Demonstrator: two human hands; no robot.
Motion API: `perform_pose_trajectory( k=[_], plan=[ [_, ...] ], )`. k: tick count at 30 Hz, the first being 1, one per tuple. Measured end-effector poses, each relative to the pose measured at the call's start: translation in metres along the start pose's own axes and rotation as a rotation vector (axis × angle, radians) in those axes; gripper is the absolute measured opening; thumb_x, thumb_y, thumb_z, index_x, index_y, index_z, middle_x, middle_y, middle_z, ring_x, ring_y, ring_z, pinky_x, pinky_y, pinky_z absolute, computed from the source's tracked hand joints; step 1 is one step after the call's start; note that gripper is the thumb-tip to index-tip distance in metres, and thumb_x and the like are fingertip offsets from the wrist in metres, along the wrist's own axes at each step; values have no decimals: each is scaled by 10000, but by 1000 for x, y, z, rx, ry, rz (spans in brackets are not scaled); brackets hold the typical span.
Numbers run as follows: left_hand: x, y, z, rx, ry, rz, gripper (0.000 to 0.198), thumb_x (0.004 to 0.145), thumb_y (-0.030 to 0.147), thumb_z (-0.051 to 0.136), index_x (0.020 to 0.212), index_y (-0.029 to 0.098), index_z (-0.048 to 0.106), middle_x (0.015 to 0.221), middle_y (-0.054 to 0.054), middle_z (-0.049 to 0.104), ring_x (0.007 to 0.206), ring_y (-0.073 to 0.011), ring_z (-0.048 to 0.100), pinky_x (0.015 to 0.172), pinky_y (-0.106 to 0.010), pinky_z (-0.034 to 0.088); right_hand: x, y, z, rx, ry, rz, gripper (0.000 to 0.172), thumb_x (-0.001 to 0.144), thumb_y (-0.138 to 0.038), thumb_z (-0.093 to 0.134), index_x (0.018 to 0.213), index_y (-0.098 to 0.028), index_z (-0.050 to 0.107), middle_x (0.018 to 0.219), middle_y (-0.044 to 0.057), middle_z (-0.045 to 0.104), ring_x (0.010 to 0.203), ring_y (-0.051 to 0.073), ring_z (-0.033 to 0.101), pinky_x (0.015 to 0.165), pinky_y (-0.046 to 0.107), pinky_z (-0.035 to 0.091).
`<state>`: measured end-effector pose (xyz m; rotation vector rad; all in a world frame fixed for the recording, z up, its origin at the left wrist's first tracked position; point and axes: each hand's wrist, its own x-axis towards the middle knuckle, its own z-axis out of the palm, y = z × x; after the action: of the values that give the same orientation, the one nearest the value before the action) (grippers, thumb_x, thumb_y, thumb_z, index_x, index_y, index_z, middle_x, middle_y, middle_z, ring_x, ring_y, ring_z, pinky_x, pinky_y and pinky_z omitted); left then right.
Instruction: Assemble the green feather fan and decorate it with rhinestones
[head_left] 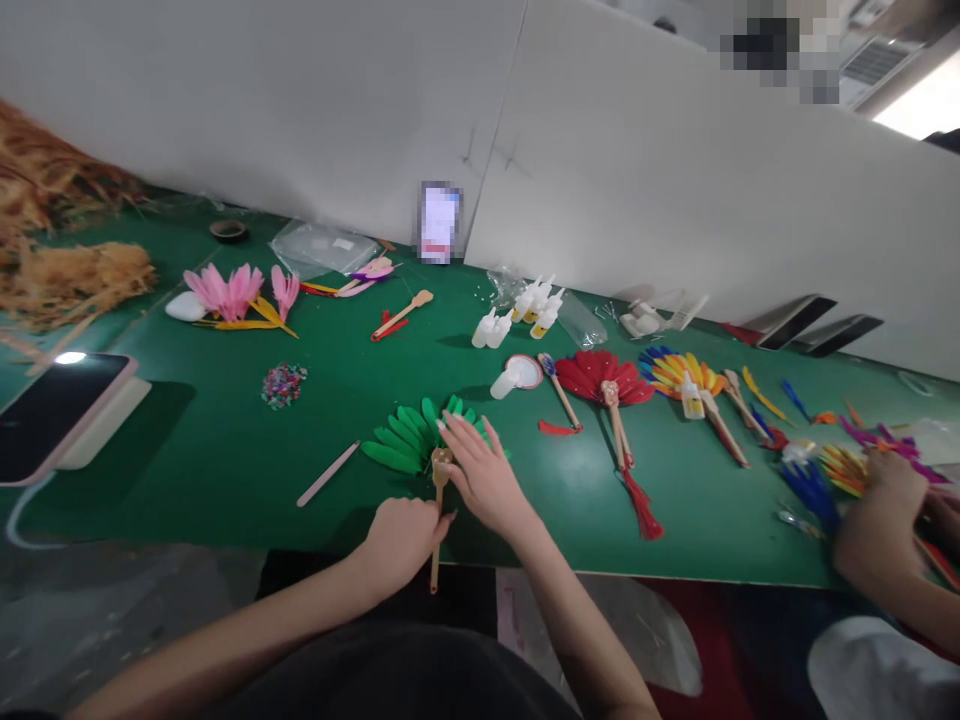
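A fan of green feathers (401, 440) spreads on the table in front of me, fixed to a light wooden handle (434, 572) that points toward me. My left hand (405, 540) is closed around this handle, just below the wider wooden piece at the feathers' base. Fingers stretched out, my right hand (484, 470) lies over the right part of the feathers and hides some of them. Pink tweezers (328, 474) lie to the left of the fan. Behind my right hand are a small white bottle (505, 383) and a round white lid with a red rim (527, 371).
Beads (283, 386) and pink feathers (231, 292) lie left on the green table (337, 365). Glue bottles (534, 300) stand behind. A red feather fan (600, 378) lies right. At far right, another person's hand (889, 495) works among feathers. A phone (64, 410) sits left.
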<state>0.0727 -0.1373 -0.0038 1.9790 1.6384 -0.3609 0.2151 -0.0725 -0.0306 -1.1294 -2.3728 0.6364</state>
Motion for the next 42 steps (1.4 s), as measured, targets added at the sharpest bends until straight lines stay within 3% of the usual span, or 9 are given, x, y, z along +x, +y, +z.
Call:
perform_pose_trajectory(
  k=[5, 8, 13, 20, 26, 34, 37, 39, 42],
  plan=[
    [-2, -6, 10, -34, 163, -39, 376, 962, 262, 398, 833, 123, 722, 747, -139, 744, 706, -301, 728, 549, -302, 436, -8, -3, 5, -39, -11, -63, 486, 981, -307, 424, 1447, -169, 404, 1511, 99, 432, 1408, 238, 388, 1206, 544, 131],
    [-11, -12, 18, -55, 330, -29, 357, 955, 265, 427, 749, 150, 694, 654, -76, 726, 601, -240, 708, 493, -269, 363, -18, -10, -13, -25, 180, -11, 431, 985, -273, 389, 1396, -162, 457, 1460, 129, 500, 1372, 247, 433, 1172, 550, 229],
    [-28, -22, 20, -58, 716, 106, 419, 955, 288, 441, 592, 166, 610, 506, -15, 623, 492, -156, 622, 505, -265, 339, -45, -34, -30, 50, 578, 183, 264, 970, -287, 450, 832, -177, 647, 832, 83, 713, 834, 200, 687, 777, 367, 558],
    [-28, -30, 12, -46, 1110, 255, 428, 943, 242, 484, 520, 177, 511, 440, 22, 504, 412, -109, 497, 484, -267, 325, -52, -43, -29, 205, 986, 366, 296, 874, -351, 606, 1112, -175, 615, 1417, 169, 468, 1355, 294, 421, 1096, 543, 359],
    [-26, -29, 5, -53, 1204, 332, 421, 939, 205, 475, 520, 183, 498, 437, 19, 506, 413, -123, 511, 475, -272, 342, -28, -57, -5, 1001, 399, 392, 457, 757, -555, 686, 1046, -203, 668, 1044, 117, 737, 1011, 271, 687, 891, 441, 557],
    [-17, -30, -4, -126, 1088, 382, 407, 958, 182, 391, 615, 143, 606, 527, -50, 652, 454, -167, 622, 467, -266, 411, 19, -85, 10, 1223, 160, 434, 438, 849, -523, 612, 896, -111, 752, 901, 149, 777, 862, 276, 745, 811, 406, 585],
    [-41, -50, -33, -218, 826, 508, 392, 953, 197, 443, 590, 177, 591, 537, 29, 659, 438, -82, 595, 433, -173, 390, 19, -76, -3, 1239, 76, 411, 425, 828, -518, 646, 840, -111, 769, 849, 139, 781, 785, 256, 748, 758, 369, 590],
    [-61, -71, -62, -510, 336, 619, 296, 941, 231, 496, 698, 201, 662, 556, 49, 666, 473, -71, 610, 499, -156, 438, 16, -68, -12, 1237, 26, 393, 402, 813, -511, 671, 788, -123, 773, 824, 126, 782, 761, 239, 744, 739, 340, 587],
    [-73, -103, -113, -929, 560, 462, 359, 949, 368, 465, 683, 216, 652, 418, 57, 549, 326, -65, 461, 368, -182, 334, 10, -59, -22, 1239, -82, 370, 386, 816, -487, 682, 748, -119, 774, 763, 122, 776, 703, 213, 732, 689, 305, 581]
  ],
)
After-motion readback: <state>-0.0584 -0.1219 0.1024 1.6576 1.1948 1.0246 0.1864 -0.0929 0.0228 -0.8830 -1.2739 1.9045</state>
